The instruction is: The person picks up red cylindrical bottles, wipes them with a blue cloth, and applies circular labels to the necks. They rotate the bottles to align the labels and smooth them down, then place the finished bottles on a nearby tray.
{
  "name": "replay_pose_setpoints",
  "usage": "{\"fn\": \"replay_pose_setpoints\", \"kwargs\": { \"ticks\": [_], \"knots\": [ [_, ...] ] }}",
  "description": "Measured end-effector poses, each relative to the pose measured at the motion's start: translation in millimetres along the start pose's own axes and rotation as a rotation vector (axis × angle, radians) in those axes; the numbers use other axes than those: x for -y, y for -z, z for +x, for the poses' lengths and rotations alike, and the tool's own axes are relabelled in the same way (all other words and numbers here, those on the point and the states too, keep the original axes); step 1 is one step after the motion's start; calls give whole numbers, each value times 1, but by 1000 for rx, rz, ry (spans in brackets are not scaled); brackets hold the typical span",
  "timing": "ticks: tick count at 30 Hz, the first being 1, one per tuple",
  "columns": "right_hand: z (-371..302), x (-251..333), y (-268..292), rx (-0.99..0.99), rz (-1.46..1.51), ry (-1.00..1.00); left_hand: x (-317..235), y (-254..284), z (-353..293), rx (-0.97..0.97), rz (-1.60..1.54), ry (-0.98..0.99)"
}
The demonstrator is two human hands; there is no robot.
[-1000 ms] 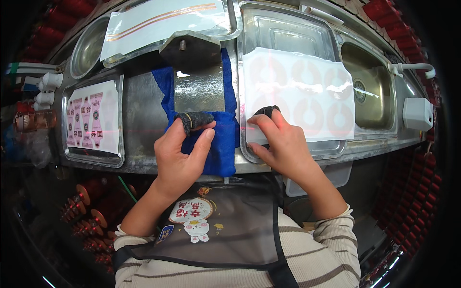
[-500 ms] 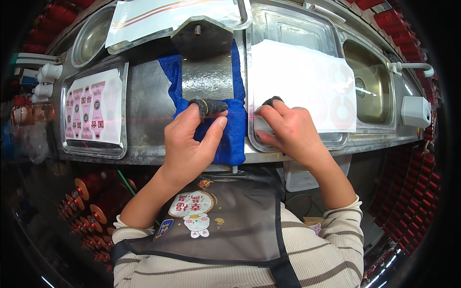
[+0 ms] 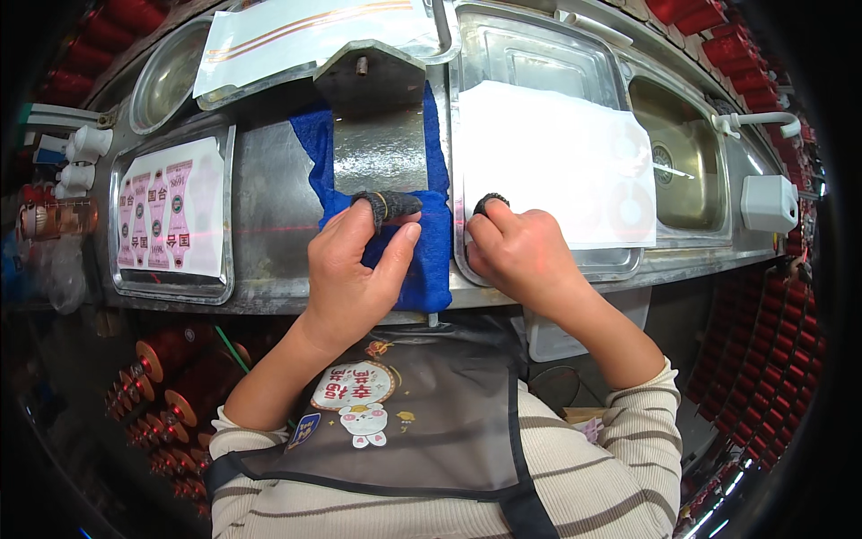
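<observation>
My left hand point(image 3: 355, 256) hovers over or rests on a blue cloth point(image 3: 426, 280), its thumb apart from fingers that wear a dark knit finger sleeve point(image 3: 395, 207); nothing is visible in it. Beyond it, a wet metal plate point(image 3: 377, 148) with an upright angled end lies on the cloth. My right hand point(image 3: 525, 251), with a dark finger sleeve point(image 3: 490, 201) too, is closed at the near left edge of a white sheet point(image 3: 557, 171). Its curled fingertips are hidden, so what they pinch cannot be seen. The sheet lies over a metal tray point(image 3: 543, 40).
At the left, a metal tray point(image 3: 229, 207) holds a sheet of pink printed labels point(image 3: 171, 211). A striped white sheet point(image 3: 296, 40) and a round metal basin point(image 3: 166, 76) stand at the back. To the right are a sink point(image 3: 673, 193), a faucet point(image 3: 763, 121) and a white jug point(image 3: 769, 205).
My right hand's fingers have drawn together into a closed grip, and the hand has shifted slightly left. My left hand has barely moved. The whole view has shifted a little.
</observation>
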State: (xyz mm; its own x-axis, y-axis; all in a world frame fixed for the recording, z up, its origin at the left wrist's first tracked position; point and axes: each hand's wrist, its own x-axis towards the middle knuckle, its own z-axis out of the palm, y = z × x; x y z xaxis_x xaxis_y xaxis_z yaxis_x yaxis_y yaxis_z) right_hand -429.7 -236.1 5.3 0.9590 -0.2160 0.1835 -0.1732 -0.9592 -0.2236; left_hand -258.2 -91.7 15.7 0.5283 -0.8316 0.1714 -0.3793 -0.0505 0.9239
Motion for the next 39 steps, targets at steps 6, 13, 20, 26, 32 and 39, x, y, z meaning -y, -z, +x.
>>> {"fn": "replay_pose_setpoints", "kwargs": {
  "ticks": [6,13,20,26,32,39],
  "knots": [
    [-2,8,3,27,-84,2,0,-1,0,-1,32,-35],
    [5,15,3,122,-82,-75,0,1,-1,45,24,68],
    [7,-8,12,4,453,-348,0,2,-3,55,17,66],
    [-21,-93,75,-560,895,-818,2,-1,-2,-2,-4,11],
    [-83,-130,78,-510,1084,-946,-1,-3,1,1,30,-71],
    [-35,-76,22,-175,986,-778,-17,-3,9,20,115,-297]
  ]
}}
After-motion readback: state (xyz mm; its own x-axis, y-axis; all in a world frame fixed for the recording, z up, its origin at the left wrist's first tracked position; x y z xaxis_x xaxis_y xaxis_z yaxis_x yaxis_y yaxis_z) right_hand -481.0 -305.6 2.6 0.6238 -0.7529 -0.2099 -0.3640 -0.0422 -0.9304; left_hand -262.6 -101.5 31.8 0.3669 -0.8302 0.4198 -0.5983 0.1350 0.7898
